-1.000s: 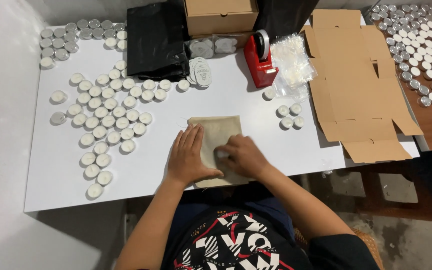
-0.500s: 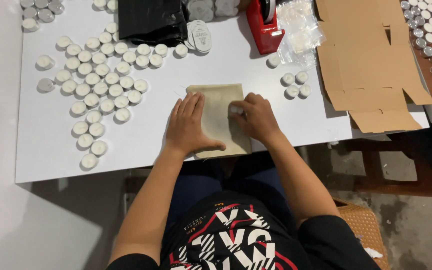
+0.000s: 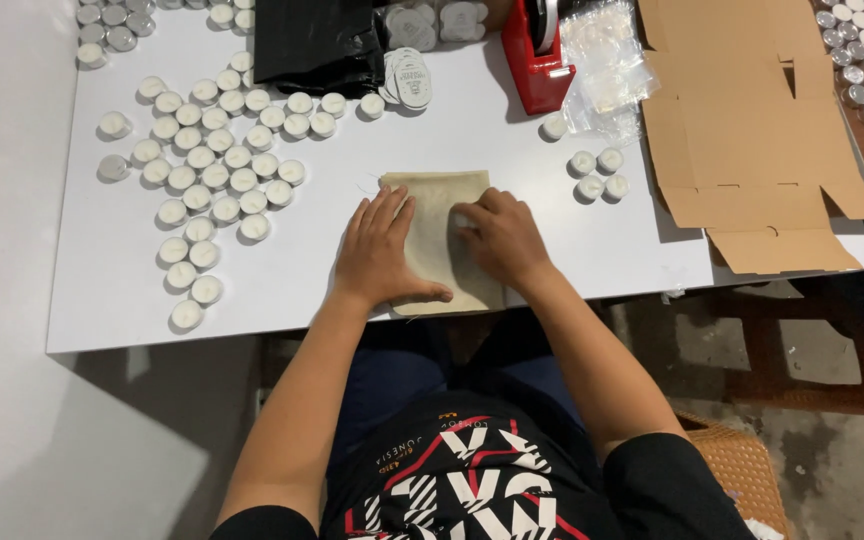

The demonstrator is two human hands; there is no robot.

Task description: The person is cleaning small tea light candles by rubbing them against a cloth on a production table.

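While the beige cloth pouch [image 3: 439, 235] lies flat at the table's [image 3: 102, 320] near edge, the left hand [image 3: 380, 252] presses it open-palmed and the right hand [image 3: 500, 238] pins its right side, fingers spread, gripping nothing; white tealights [image 3: 214, 178] crowd the left side.

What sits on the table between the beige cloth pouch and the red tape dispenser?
Only bare white table lies between the pouch and the dispenser, per the head view.
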